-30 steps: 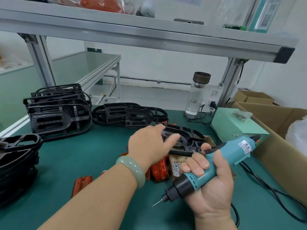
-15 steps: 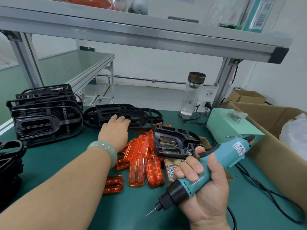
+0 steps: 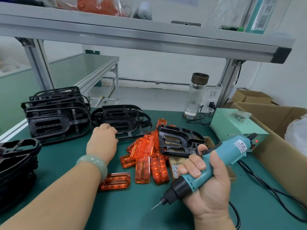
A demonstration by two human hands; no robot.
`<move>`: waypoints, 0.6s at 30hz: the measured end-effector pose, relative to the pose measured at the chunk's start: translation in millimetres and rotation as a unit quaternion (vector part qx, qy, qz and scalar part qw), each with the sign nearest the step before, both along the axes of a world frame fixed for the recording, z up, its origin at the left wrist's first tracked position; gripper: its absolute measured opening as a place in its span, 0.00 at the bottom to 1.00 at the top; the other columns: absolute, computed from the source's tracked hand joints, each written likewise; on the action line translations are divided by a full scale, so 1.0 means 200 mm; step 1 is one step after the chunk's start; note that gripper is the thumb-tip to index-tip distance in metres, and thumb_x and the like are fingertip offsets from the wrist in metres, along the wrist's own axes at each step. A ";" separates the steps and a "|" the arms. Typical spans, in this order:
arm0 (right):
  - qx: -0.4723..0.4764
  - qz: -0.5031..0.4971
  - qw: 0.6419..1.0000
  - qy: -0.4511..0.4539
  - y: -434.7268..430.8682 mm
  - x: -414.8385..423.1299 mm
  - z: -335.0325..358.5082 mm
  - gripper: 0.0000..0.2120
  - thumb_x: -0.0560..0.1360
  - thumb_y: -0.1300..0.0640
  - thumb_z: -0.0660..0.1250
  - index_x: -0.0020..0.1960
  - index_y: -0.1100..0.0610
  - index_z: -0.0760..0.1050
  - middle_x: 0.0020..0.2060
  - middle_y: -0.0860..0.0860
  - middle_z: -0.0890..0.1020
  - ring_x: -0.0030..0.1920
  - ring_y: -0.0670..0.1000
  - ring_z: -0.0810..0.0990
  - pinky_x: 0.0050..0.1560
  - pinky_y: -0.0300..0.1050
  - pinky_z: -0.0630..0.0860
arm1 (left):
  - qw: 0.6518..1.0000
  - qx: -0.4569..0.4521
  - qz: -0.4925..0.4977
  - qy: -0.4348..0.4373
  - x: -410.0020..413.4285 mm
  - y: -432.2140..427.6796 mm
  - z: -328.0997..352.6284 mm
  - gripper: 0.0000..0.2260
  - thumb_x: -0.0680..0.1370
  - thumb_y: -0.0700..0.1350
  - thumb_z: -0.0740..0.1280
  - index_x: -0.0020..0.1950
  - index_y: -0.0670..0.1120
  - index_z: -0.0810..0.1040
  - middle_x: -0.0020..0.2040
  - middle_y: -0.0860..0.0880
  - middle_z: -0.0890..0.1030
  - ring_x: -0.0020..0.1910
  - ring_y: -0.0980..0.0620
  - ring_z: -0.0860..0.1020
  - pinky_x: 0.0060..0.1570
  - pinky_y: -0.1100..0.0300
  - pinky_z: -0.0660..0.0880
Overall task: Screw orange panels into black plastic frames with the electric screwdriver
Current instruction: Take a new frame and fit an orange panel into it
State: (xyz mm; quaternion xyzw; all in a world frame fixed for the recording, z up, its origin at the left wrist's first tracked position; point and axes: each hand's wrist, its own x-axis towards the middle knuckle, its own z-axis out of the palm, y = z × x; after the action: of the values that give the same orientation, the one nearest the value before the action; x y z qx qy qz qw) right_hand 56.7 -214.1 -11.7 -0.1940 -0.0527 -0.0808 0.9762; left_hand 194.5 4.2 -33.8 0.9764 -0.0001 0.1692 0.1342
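Your left hand reaches across the green mat, fingers curled on the near rim of a black frame, a rounded openwork shell of matt ribbed plastic. Your right hand is wrapped tight round the screwdriver, a smooth teal barrel with a black collar. Its thin steel bit points down and left toward the mat.

Between your hands lies the heap of orange panels: glossy, see-through, long with rounded ends. A single panel lies apart, beside your left wrist. A second frame rests on the heap's right side, with small loose screws just beside it.

Tall stacks of frames crowd the left edge. A cardboard box walls off the right, and a black cord trails along the mat there. The widest bare stretch of mat is at the near edge, between your forearms.
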 end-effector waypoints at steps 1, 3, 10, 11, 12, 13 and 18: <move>-0.001 0.001 1.000 -0.001 0.00 0.00 0.00 0.25 0.51 0.52 0.85 0.44 0.55 0.78 0.25 0.46 0.69 0.22 0.44 0.69 0.27 0.40 0.73 | 1.000 -0.019 0.006 -0.005 -0.02 0.02 -0.01 0.14 0.77 0.43 0.67 0.62 0.45 0.76 0.64 0.46 0.71 0.60 0.43 0.69 0.58 0.54 0.69; -0.004 0.002 1.000 -0.003 0.00 0.00 0.00 0.25 0.51 0.52 0.85 0.43 0.54 0.78 0.25 0.46 0.69 0.22 0.44 0.69 0.27 0.40 0.73 | 0.998 -0.051 0.022 -0.014 -0.07 0.05 -0.02 0.14 0.76 0.42 0.68 0.61 0.43 0.77 0.63 0.46 0.71 0.60 0.43 0.68 0.57 0.53 0.69; -0.007 -0.006 1.000 0.000 0.00 -0.01 0.01 0.26 0.50 0.51 0.85 0.43 0.53 0.78 0.25 0.45 0.68 0.22 0.44 0.68 0.28 0.39 0.73 | 0.995 -0.073 0.060 -0.021 -0.18 0.14 -0.01 0.14 0.74 0.40 0.70 0.59 0.41 0.79 0.66 0.44 0.71 0.61 0.41 0.67 0.58 0.51 0.68; -0.007 -0.010 1.000 0.004 0.00 -0.01 0.01 0.24 0.53 0.50 0.84 0.44 0.53 0.77 0.25 0.45 0.68 0.22 0.43 0.68 0.28 0.38 0.73 | 0.995 -0.080 0.059 -0.031 -0.20 0.15 -0.02 0.14 0.73 0.39 0.71 0.58 0.40 0.79 0.65 0.44 0.72 0.60 0.40 0.68 0.58 0.51 0.68; -0.009 -0.013 1.000 0.007 0.00 -0.01 0.01 0.20 0.58 0.50 0.81 0.44 0.53 0.77 0.25 0.45 0.68 0.22 0.43 0.68 0.28 0.38 0.73 | 0.994 -0.086 0.057 -0.041 -0.22 0.16 -0.02 0.14 0.72 0.38 0.72 0.57 0.40 0.80 0.65 0.43 0.73 0.60 0.39 0.69 0.59 0.50 0.68; -0.013 -0.019 1.000 0.011 0.00 -0.01 0.01 0.13 0.64 0.50 0.76 0.44 0.53 0.76 0.25 0.45 0.68 0.22 0.43 0.68 0.28 0.38 0.73 | 0.993 -0.092 0.054 -0.049 -0.24 0.16 -0.02 0.13 0.71 0.37 0.73 0.55 0.39 0.80 0.64 0.42 0.73 0.60 0.38 0.69 0.60 0.50 0.67; -0.019 -0.018 1.000 -0.001 0.00 -0.01 -0.01 0.13 0.62 0.51 0.78 0.43 0.52 0.78 0.25 0.45 0.69 0.23 0.43 0.69 0.29 0.38 0.73 | 0.989 -0.119 0.046 -0.076 -0.35 0.17 -0.02 0.13 0.71 0.38 0.73 0.55 0.41 0.80 0.66 0.43 0.73 0.62 0.40 0.68 0.65 0.54 0.62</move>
State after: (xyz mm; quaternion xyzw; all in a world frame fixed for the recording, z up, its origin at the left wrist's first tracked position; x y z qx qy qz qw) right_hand 54.5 -215.0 -13.3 -0.2136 -0.0520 -0.0975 0.9707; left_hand 124.9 38.2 -37.2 0.9368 0.0547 0.2473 0.2414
